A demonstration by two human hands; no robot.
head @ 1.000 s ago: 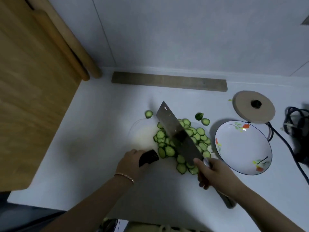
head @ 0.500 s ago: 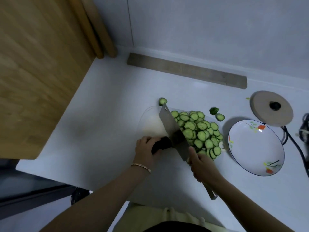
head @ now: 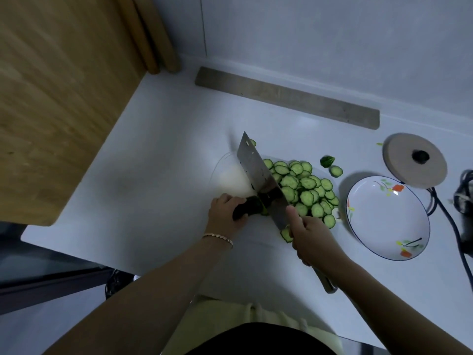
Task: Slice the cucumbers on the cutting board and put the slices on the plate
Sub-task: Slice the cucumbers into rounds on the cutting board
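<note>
On the left part of the cutting board, the left hand has its fingers curled over a short dark cucumber stub, pinning it down. The cleaver stands edge-down across the board with its blade right against that stub. The right hand, at the board's near edge, is wrapped tight round the handle, its thumb up against the blade.

The main risk, as I judge it, is to the left fingers. So little cucumber is left that they sit just beside the blade, and a slip or a rolling stub could bring the edge onto them. A smaller risk is that slices heaped on the right part of the board reach its near edge under the right hand, and a nudge would push them onto the tabletop.

By count there is one board, one cleaver and one stub. The slices run to several dozen and overlap too much for an exact figure. Three loose pieces lie off the board: one beyond the blade tip, and two off its far right corner. One plate stands just right of the board, with no slices on it.
</note>
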